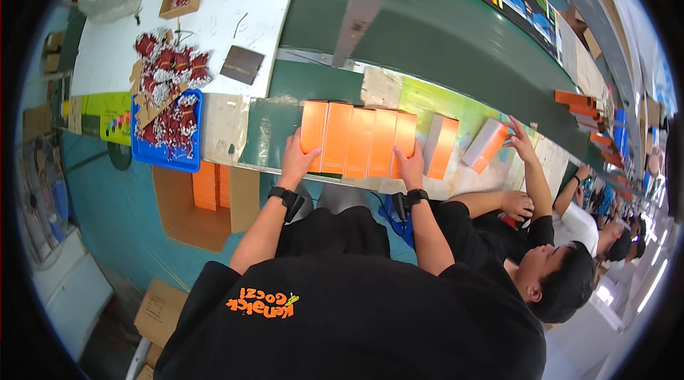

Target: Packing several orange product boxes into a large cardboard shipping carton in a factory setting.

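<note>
Several narrow orange cartons [360, 141] stand side by side in a tight row at the near edge of the workbench. My left hand [295, 159] presses on the row's left end, its thumb on the front of the end carton. At the opposite end my right hand [409, 168] grips the last carton, so the row is squeezed between both palms. Just right of my right hand, apart from the row, is an orange-and-white carton [443, 146]. Farther right lies a tilted carton [486, 145], which a co-worker's hand [521, 141] touches.
A blue tray [199, 159] of dark red and white corded bundles sits to the left. Below the bench an opened cardboard box [187, 220] contains orange cartons. A metal post [363, 13] rises beyond the row. The co-worker [524, 266] sits close on my right.
</note>
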{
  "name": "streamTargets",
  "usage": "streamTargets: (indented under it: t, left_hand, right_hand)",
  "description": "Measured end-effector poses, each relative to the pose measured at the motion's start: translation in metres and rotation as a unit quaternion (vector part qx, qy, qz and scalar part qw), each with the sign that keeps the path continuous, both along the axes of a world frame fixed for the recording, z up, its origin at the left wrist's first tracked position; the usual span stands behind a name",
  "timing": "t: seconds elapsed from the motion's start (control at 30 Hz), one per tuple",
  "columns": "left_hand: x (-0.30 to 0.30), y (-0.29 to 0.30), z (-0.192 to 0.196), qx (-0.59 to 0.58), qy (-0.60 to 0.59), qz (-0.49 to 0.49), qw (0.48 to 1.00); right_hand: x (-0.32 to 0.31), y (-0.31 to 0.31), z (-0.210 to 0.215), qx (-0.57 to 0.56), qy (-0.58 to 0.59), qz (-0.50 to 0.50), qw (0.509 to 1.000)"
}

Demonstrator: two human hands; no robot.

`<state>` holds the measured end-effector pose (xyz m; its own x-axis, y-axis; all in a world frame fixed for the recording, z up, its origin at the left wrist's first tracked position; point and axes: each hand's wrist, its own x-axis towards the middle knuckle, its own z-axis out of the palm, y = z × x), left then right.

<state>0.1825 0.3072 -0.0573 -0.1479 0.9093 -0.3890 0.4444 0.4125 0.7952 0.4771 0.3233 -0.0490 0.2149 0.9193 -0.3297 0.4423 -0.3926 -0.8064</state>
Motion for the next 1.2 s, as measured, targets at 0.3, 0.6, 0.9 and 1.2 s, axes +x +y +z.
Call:
streamTargets:
  t: [0.3,0.6,0.9,1.2]
  left_hand:
    - [-0.055,-0.061,0.022,0.051,0.030,0.114,0.992]
    - [-0.271,-0.320,0.031,0.000,0.013,0.459,0.888]
    - [-0.406,-0.453,-0.210,-0.032,0.042,0.610,0.791]
    - [-0.424,-0.476,-0.465,-0.192,-0.105,0.691,0.689]
  right_hand:
    - [-0.062,-0.021,0.026,-0.009,0.008,0.049,0.999]
    - [-0.396,-0.101,0.036,-0.041,-0.109,0.433,0.894]
    - [-0.609,-0.200,-0.243,-0.047,-0.119,0.588,0.799]
    - [-0.708,-0.192,-0.475,-0.158,-0.281,0.682,0.656]
